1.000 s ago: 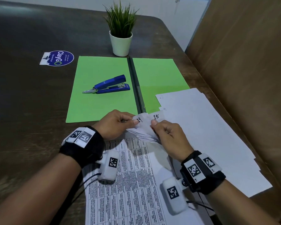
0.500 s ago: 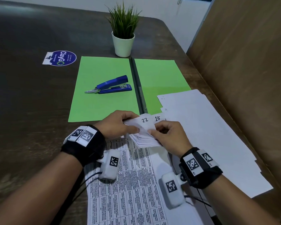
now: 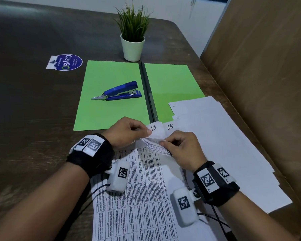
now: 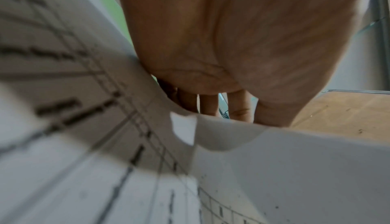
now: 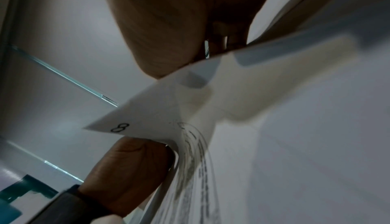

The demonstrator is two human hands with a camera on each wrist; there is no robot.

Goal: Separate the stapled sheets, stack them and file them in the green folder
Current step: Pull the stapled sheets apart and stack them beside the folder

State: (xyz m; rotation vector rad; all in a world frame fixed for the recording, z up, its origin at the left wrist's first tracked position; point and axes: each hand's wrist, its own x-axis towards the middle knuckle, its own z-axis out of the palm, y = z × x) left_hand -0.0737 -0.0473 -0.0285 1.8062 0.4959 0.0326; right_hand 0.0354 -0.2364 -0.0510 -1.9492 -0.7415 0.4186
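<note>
stapled sheets (image 3: 155,141): bundle lying on the surface under both hands, far corner lifted and fanned; top folded-back corner reads 13
left hand (image 3: 127,134): thumb and fingers pinch the turned-up corner (image 3: 154,129), holding the peeled leaves back, likely so the staple spot stays exposed
right hand (image 3: 182,148): fingers curled on the lower leaves of the same corner, pinning them down and splitting the fan; right wrist view shows the thumb under a leaf marked 8
step, my read: working through the corner to free the sheets, separation not finished
loose sheets (image 3: 224,145): white pile just right of the right hand, top one marked 15 at its corner; looks like the stack of already freed pages, edges uneven
green folder (image 3: 111,101): open flat just beyond both hands, spine in the middle; its right flap partly covered by the loose pile, so filing needs a short reach only
blue stapler (image 3: 118,92): on the folder's left flap, beyond the left hand, remover end pointing left; must come off before closing
potted plant (image 3: 133,37): far beyond the folder, out of the way
sticker (image 3: 65,62): on the surface, far left of the folder
risk: tearing the pinched corner
</note>
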